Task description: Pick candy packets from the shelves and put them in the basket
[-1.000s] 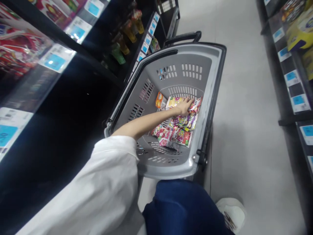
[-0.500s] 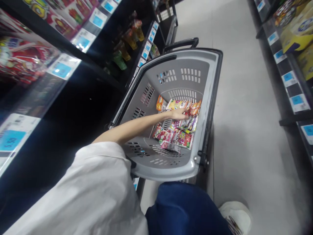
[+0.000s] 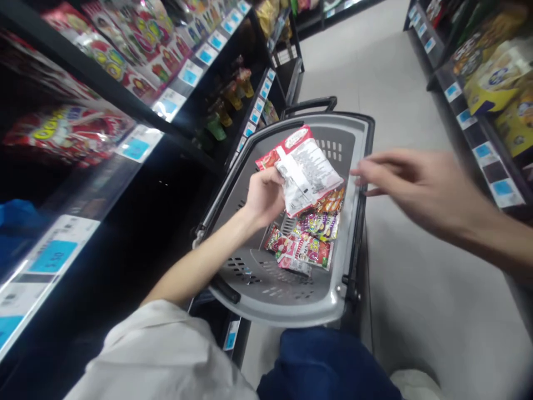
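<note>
My left hand (image 3: pixel 266 197) is closed on a red-and-white candy packet (image 3: pixel 310 172), raised over the inside of the shopping basket. The packet's printed back faces up; a red part sticks out at its far left, and I cannot tell if that is a second packet. Below it, several colourful candy packets (image 3: pixel 312 250) lie on the bottom of the grey shopping basket (image 3: pixel 287 314). My right hand (image 3: pixel 408 180), slightly blurred, hovers at the basket's right rim. Its fingers are loosely bent and apart, with nothing seen in them.
On the left, dark shelves hold candy bags (image 3: pixel 75 133) behind price tags (image 3: pixel 52 255). Bagged snacks (image 3: pixel 495 78) fill the right-hand shelf. Grey aisle floor (image 3: pixel 353 61) runs ahead and along the basket's right side. The basket's black handle (image 3: pixel 310 104) is at its far end.
My left hand has come up from the basket bottom with the red-and-white candy packet in it. My right hand has entered from the right. The view has shifted slightly.
</note>
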The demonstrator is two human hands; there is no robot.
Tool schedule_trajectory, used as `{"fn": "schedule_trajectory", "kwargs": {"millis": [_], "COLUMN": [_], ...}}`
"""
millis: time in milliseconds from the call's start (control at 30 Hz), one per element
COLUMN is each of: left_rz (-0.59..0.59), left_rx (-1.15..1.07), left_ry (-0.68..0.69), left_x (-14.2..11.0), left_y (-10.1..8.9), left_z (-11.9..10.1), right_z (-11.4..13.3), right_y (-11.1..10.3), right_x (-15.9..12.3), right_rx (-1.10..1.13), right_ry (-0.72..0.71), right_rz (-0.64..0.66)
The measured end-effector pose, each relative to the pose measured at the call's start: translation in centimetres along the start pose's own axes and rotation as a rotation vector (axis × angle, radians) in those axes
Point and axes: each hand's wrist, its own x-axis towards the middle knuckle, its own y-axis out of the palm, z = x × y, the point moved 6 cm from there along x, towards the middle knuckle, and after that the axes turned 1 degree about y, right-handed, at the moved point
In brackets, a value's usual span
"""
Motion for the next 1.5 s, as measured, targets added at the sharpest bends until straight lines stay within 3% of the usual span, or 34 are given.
{"fn": "schedule_trajectory", "kwargs": {"millis": [67, 133, 233, 400, 567, 700, 900, 1100, 1233, 1333, 1433, 1500], "left_rz": [-0.024, -0.007, 0.058, 0.035, -0.052, -0.098, -0.093, -0.116, -0.135, -0.156, -0.005, 0.112], "left_rx": [-0.127, -0.203, -0.236, -0.333, -0.525, -0.615, -0.701, -0.81, -0.844, -0.887, -0.941, -0.97], "left_ry": [0.034, 0.037, -0.002, -0.013, 0.045, 0.042, 0.003, -0.047, -0.108, -0.186, -0.292, -0.302], "left_x": [-1.1, -1.6, -1.7, -1.8, -1.6, -0.9, -0.7, -1.3, -1.0, -0.8, -1.3, -2.0], "left_y": [0.3, 0.4, 0.1, -0.2, -0.5, -1.4, -1.7, -1.5, -1.4, -1.3, 0.1, 1.1], "left_z": [-0.4, 0.0, 1.1, 2.3, 2.0, 2.0, 1.9, 2.1, 2.8, 3.5, 3.4, 2.9], "right_z": [2.1, 2.3, 1.6, 1.8, 2.5, 2.2, 0.9, 0.7, 0.6, 0.5, 1.5, 2.2], "right_y": [3.5, 6.3, 7.8, 8.0, 7.8, 7.7, 7.8, 7.0, 6.7, 6.2, 5.9, 6.3], "right_x": [1.4, 1.9, 1.7, 0.3, 0.3, 0.6, 0.5, 0.0, -0.2, -0.9, -2.3, -3.1], "right_rx": [0.123, 0.189, 0.112, -0.083, -0.105, 0.058, 0.508, 0.559, 0.513, 0.402, 0.175, 0.036], "right_ry": [-0.033, -0.045, -0.134, -0.28, -0.256, -0.196, -0.071, -0.071, -0.156, -0.258, -0.495, -0.636], "right_rz": [0.139, 0.252, 0.231, 0.196, 0.136, 0.096, 0.092, 0.043, -0.017, -0.182, -0.331, -0.316]}}
